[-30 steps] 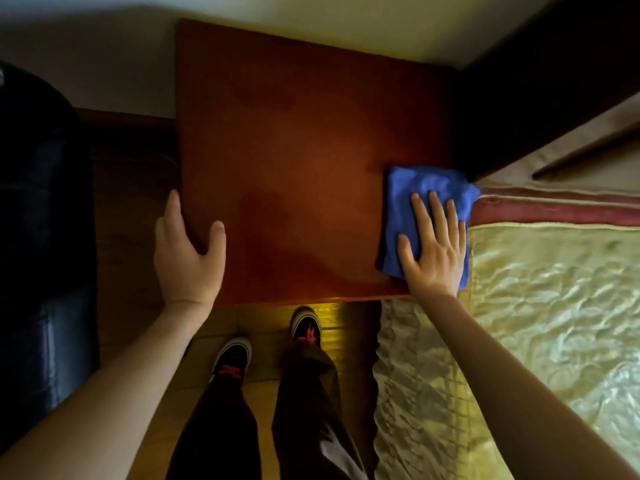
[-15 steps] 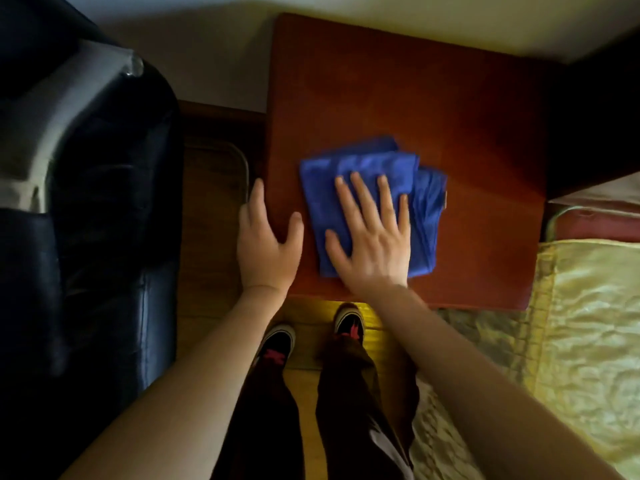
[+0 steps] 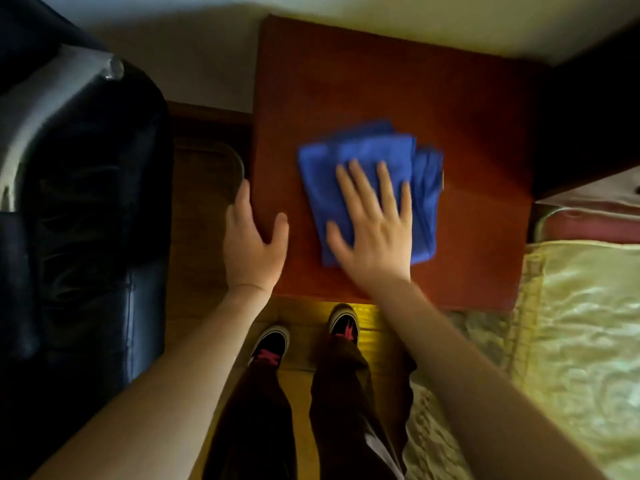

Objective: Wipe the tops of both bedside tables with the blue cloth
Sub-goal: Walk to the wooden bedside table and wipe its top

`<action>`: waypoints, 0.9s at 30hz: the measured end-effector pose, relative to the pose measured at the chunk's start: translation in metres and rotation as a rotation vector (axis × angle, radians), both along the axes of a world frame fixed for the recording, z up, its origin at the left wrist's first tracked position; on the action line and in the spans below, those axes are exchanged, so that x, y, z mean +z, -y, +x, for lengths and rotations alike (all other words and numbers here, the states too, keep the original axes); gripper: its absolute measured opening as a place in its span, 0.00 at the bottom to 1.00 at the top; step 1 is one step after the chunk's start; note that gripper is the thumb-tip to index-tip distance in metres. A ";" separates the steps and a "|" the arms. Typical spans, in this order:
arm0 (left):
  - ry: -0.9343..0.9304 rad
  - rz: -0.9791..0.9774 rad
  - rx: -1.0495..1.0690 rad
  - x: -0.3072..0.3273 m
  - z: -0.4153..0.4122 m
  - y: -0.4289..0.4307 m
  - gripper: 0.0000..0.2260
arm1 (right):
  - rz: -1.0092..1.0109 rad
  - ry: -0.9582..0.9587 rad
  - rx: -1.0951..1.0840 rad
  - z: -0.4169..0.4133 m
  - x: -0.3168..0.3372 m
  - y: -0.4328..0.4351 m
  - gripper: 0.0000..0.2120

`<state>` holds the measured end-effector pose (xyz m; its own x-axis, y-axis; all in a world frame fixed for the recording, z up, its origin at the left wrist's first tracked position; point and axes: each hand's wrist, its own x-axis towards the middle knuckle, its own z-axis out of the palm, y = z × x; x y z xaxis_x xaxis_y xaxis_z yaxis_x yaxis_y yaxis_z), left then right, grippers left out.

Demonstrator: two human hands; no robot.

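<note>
the blue cloth (image 3: 363, 161) lay folded on the near-left part of the bedside table (image 3: 467, 109), a red-brown wooden top standing between a dark armchair (image 3: 86, 220) on the left and the bed (image 3: 581, 323) on the right. the right hand (image 3: 374, 233) was flat on the cloth, palm down, its fingers (image 3: 360, 188) spread and pressing the fabric to the wood rather than pinching it. the left hand (image 3: 254, 244) rested on the table's left edge near the near corner, fingers loosely apart, thumb on the top, gripping nothing; it seemed to be steadying the body.

the step in hand looked like the wiping stroke itself. to do it well, the palm would want even pressure so the folds on the cloth's right side did not bunch or trail. overlapping passes should reach the far edge by the wall and the right strip beside the bed, both well apart from the cloth here. the slight blur of the hand suggested movement. only one table was in view, so the second could not be judged.
</note>
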<state>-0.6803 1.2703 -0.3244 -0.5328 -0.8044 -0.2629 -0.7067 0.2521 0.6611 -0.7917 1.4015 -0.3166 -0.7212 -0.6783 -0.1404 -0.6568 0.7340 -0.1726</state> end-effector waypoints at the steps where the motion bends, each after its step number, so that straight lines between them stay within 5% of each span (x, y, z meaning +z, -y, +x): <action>1: 0.009 -0.003 0.004 0.001 0.000 -0.001 0.30 | 0.025 0.017 0.002 0.026 0.002 -0.027 0.34; 6: 0.036 -0.039 -0.003 -0.003 -0.001 0.000 0.30 | 0.069 0.043 0.038 0.062 -0.002 -0.074 0.36; 13: 0.013 -0.062 -0.016 -0.007 0.002 0.000 0.29 | -0.048 -0.035 -0.255 -0.100 -0.009 0.055 0.33; 17: 0.002 -0.073 -0.019 -0.009 0.002 0.000 0.29 | -0.054 -0.002 -0.234 -0.140 -0.009 0.065 0.33; 27: 0.004 -0.036 -0.018 -0.007 0.002 -0.002 0.30 | 0.015 -0.008 -0.265 0.027 -0.002 -0.072 0.33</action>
